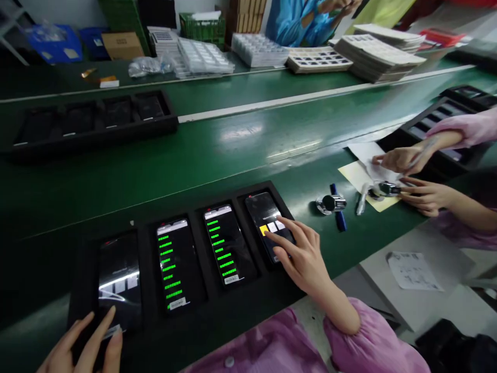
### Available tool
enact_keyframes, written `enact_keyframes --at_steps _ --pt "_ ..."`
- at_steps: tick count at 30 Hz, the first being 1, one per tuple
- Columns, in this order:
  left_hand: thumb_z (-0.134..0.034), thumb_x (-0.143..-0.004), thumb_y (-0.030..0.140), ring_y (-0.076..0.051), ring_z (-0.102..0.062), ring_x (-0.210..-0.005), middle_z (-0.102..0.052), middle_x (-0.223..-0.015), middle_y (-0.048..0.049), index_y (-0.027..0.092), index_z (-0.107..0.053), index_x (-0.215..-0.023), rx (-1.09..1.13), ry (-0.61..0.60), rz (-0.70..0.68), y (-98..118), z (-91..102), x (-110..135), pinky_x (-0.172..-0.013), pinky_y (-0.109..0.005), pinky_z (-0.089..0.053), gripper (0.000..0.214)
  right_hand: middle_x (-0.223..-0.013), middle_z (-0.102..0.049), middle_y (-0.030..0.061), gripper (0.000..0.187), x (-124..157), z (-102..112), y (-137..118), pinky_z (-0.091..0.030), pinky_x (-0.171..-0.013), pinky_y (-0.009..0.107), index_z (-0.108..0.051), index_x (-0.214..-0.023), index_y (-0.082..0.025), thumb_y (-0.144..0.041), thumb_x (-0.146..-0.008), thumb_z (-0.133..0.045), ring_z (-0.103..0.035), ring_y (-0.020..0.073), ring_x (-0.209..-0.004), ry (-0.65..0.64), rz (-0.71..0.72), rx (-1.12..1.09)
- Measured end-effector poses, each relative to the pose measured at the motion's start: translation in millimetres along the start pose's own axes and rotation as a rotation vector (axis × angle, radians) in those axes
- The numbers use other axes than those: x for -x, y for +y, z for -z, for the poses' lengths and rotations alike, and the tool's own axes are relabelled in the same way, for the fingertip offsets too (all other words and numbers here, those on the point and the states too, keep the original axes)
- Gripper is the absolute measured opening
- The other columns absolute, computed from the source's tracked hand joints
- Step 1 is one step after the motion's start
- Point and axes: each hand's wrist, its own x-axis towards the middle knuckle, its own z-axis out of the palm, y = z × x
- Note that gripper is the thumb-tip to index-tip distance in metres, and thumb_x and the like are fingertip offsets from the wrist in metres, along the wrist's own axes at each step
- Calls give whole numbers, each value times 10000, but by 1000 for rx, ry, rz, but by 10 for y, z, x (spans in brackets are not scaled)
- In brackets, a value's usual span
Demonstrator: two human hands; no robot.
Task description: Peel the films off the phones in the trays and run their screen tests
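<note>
A black foam tray lies before me on the green bench, holding several smartphones in separate slots. Over the rightmost phone, my right hand spreads its fingers, fingertips at the yellow and white squares on its dark screen. At the lower end of the leftmost phone, my left hand has its fingers apart; white squares and glare show on that screen. Two middle phones, the left one and the right one, display green text lines on black. Neither hand holds anything.
Another black tray sits farther back. To the right, a co-worker's hands work over papers beside a shiny metal object and a blue strip. Stacked trays line the far side, near a person in blue.
</note>
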Motion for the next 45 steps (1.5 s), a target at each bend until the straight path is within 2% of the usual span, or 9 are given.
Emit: enact_keyframes --at_steps 6,11,17,22,28,32,39,41,45 --pt "-675 -964 287 -367 -644 -1208 -658 -1376 -143 294 -659 -1424 -162 -1 38 470 116 -157 -1050 -537 -462 461 -1515 -584 108 308 -144 -38 -427 -439 -1069 521 -746 -1278 -284 -368 -1090 -517 -532 323 -1295 -81 148 -103" --pt "-697 -955 217 -341 -647 -1217 -646 -1357 -142 295 -651 -1429 -154 16 -13 529 115 -238 -1042 -490 -469 483 -1574 -537 127 383 -409 -243 -659 -371 -1084 550 -700 -1370 -267 -443 -1107 -484 -508 349 -1341 -100 173 -38" --pt "-680 -984 275 -295 -650 -1198 -660 -1326 -124 255 -705 -1291 -166 -72 42 637 252 -436 -1113 -496 -460 308 -1517 -588 141 341 -429 -241 -617 -386 -1019 592 -744 -1268 -257 -396 -1106 -478 -558 401 -1299 -18 166 -41" --pt "-617 -1028 452 -350 -592 -1310 -613 -1428 -145 258 -652 -1382 -248 -142 157 644 289 -667 -1175 -598 -383 405 -1440 -634 153 376 -259 -209 -527 -409 -929 593 -746 -1224 -259 -432 -1102 -435 -598 439 -1210 -22 200 -130" --pt "-593 -1024 555 -316 -581 -1318 -606 -1412 -168 200 -563 -1454 -162 -43 148 894 293 -704 -1252 -558 -292 559 -1459 -618 191 378 -91 -244 -501 -393 -905 634 -729 -1241 -262 -433 -1094 -426 -599 487 -1195 -35 245 -68" --pt "-527 -1036 619 -293 -563 -1322 -630 -1391 -136 230 -604 -1424 -125 -168 80 1223 184 -770 -1311 -556 -146 555 -1470 -605 207 393 -43 -276 -497 -401 -896 664 -691 -1305 -258 -444 -1089 -421 -588 517 -1198 -31 230 -68" --pt "-556 -955 754 -379 -440 -1446 -539 -1556 -130 343 -595 -1483 -193 -277 136 1513 -92 -1001 -1269 -741 56 670 -1521 -580 169 517 1 -315 -500 -406 -930 693 -464 -1604 -392 -438 -1089 -436 -596 517 -1212 -30 184 -81" --pt "-566 -945 764 -376 -432 -1452 -555 -1544 -125 326 -618 -1457 -193 -250 141 1534 -93 -993 -1281 -718 71 676 -1524 -583 165 521 4 -325 -496 -419 -922 680 -465 -1607 -393 -414 -1086 -458 -601 513 -1209 -15 177 -87" --pt "-540 -1001 691 -318 -458 -1424 -607 -1463 -120 242 -605 -1454 -171 -180 128 1527 -13 -881 -1336 -569 13 641 -1504 -600 177 388 -12 -332 -502 -409 -954 655 -673 -1401 -286 -406 -1090 -473 -601 483 -1220 -1 189 -80"
